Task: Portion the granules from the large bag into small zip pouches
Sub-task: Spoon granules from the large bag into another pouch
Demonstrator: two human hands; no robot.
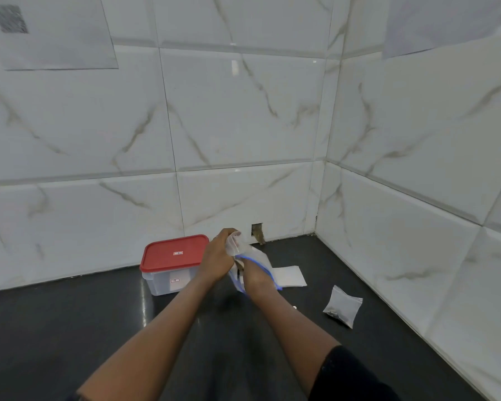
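My left hand [218,257] grips a small clear pouch [234,243] by its upper part and holds it up over the dark counter. Just below it stands the large clear bag [262,263] with a blue zip edge. My right hand [253,277] reaches into the mouth of that bag, so its fingers are hidden inside. Whether it holds anything in there cannot be made out. A small zip pouch [342,306] with dark granules in its bottom lies flat on the counter to the right.
A clear plastic box with a red lid [174,252] stands left of my hands against the wall. A flat stack of white pouches [290,275] lies behind the large bag. Tiled walls close the back and right; the dark counter [70,328] runs left and toward me.
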